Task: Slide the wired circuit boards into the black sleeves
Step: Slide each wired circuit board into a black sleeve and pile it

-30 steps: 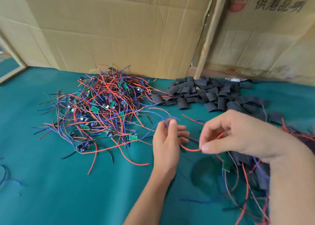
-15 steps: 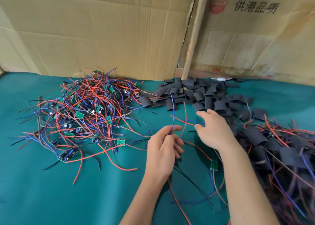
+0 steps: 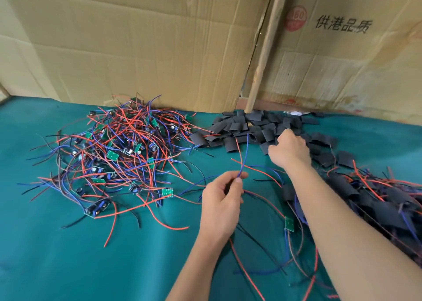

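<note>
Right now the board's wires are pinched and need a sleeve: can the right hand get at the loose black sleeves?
Probably yes: the right hand already lies on the near edge of the pile of black sleeves, nothing between; whether its grip has closed is hidden.

**Green surface and its three heaps**

I see a surface (image 3: pixel 45 255) covered in teal-green cloth, running back to cardboard (image 3: pixel 148 45) that stands along its far edge. On its left lies a tangle of boards (image 3: pixel 118 159) with red, blue and black wires. At the far middle sits a pile of sleeves (image 3: pixel 246 129), touching the tangle's right edge. Along the right lies a heap of sleeved boards (image 3: pixel 376 200). Between the heaps, near me, one loose board (image 3: pixel 289 223) lies among stray wires.
</note>
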